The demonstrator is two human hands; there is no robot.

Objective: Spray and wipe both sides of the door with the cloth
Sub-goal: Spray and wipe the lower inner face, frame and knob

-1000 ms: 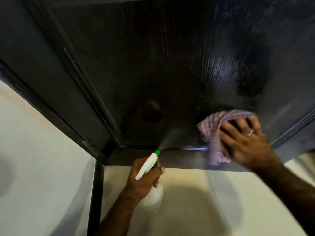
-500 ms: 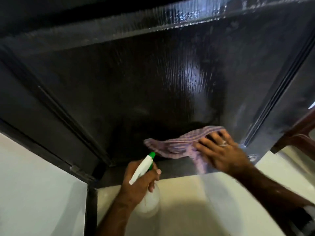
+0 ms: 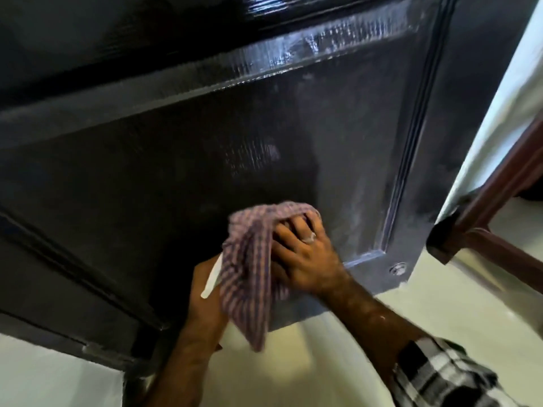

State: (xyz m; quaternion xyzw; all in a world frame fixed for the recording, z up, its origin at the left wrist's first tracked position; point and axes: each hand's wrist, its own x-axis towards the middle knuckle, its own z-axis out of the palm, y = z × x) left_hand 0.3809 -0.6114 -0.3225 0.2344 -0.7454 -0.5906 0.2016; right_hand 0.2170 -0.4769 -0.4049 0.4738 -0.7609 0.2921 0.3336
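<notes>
2 hands low on door, right hand pressing cloth with spread fingers, left hand gripping spray bottle

No legible text, label, brand, number or sign appears on any surface in the head view.

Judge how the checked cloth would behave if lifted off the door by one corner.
Probably floppy: the checked cloth bunches under the right hand and its free end hangs slack below the dark door. Likely light, since it drapes in thin folds. It may be damp and cling slightly, as the panel beside it looks streaked; wetness itself cannot be confirmed.
</notes>
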